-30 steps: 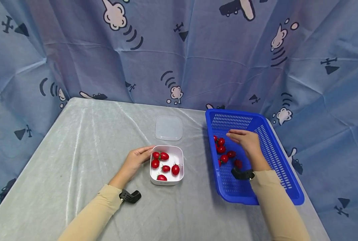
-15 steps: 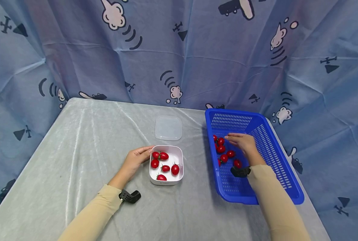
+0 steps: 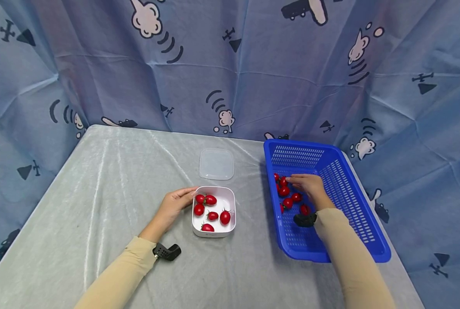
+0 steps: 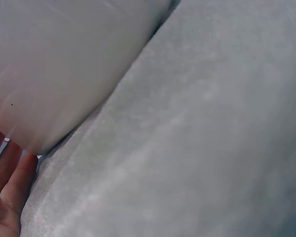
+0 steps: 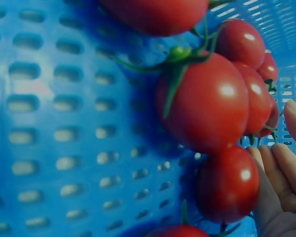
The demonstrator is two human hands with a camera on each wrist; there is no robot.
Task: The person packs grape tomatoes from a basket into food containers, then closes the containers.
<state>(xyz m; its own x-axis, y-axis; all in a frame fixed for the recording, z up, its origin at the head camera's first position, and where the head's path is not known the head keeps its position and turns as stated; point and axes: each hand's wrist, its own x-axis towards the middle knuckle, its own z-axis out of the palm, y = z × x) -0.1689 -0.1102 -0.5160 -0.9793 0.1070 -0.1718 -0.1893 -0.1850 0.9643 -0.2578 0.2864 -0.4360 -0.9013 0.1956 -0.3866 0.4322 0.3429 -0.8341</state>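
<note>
A white square box [image 3: 226, 199] with several small red tomatoes [image 3: 225, 217] inside stands mid-table. My left hand [image 3: 173, 206] rests against its far left corner; the left wrist view shows straight fingers [image 4: 20, 180] touching the pale outer wall [image 4: 64, 69]. Inside the blue basket [image 3: 297, 253], my right hand [image 3: 309, 185] reaches over the left side, its fingertips right at a tomato [image 3: 283, 182] in the far part of the group. Seen from the right wrist, the thumb and fingers [image 5: 281, 173] are spread apart beside tomatoes with green stems [image 5: 207, 103].
Behind the box lies a clear square lid [image 3: 216, 164] on the grey cloth [image 3: 137, 171]. The basket has raised, slotted walls and stands near the table's right edge. A patterned blue curtain [image 3: 199, 64] hangs behind the table.
My right hand has moved lower and to the left inside the basket, its fingertips reaching the far tomatoes. The left hand and the white box have stayed in place.
</note>
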